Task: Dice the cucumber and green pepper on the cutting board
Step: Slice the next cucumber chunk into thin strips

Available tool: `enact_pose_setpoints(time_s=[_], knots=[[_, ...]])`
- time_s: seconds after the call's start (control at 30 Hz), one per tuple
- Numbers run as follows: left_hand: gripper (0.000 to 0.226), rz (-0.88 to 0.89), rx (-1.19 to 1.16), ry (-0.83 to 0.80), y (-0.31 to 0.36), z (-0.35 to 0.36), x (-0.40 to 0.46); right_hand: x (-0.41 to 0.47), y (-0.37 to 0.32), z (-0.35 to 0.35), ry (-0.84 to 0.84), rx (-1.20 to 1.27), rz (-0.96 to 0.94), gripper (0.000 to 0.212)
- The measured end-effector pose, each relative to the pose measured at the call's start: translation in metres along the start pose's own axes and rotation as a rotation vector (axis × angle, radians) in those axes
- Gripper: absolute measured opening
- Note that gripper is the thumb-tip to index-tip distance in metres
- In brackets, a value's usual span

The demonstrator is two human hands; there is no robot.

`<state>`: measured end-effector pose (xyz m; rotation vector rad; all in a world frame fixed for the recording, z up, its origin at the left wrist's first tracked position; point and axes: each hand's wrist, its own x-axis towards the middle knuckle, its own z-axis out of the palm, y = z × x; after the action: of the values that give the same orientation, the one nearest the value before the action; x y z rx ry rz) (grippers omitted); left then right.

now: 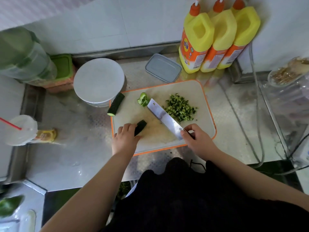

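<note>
Cucumber piece (140, 127) held down on the board (205, 124) by the left hand (125, 137), cleaver (164, 116) gripped in the right hand (196, 137).

Left fingers curl over the near end of the dark piece, whose far end sticks out past the fingertips. Right fingers wrap the handle, thumb against the blade's heel; the blade slants up and away toward the left, its edge on the board. Just right of the blade lies the diced pile (181, 108). Pepper bits (143, 99) sit at the blade's tip. A longer cucumber length (116, 104) lies beyond the left hand, overhanging the board's edge.
</note>
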<state>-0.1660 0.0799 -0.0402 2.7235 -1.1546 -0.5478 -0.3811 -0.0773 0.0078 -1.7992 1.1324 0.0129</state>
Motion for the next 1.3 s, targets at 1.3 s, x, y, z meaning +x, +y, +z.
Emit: enact_pose_setpoints(time_s=[1.3], knots=[[0.025,0.298,-0.232,0.236,-0.005,0.025,0.004,0.022,-0.018,0.016,-0.245,-0.524,-0.144,0.027]])
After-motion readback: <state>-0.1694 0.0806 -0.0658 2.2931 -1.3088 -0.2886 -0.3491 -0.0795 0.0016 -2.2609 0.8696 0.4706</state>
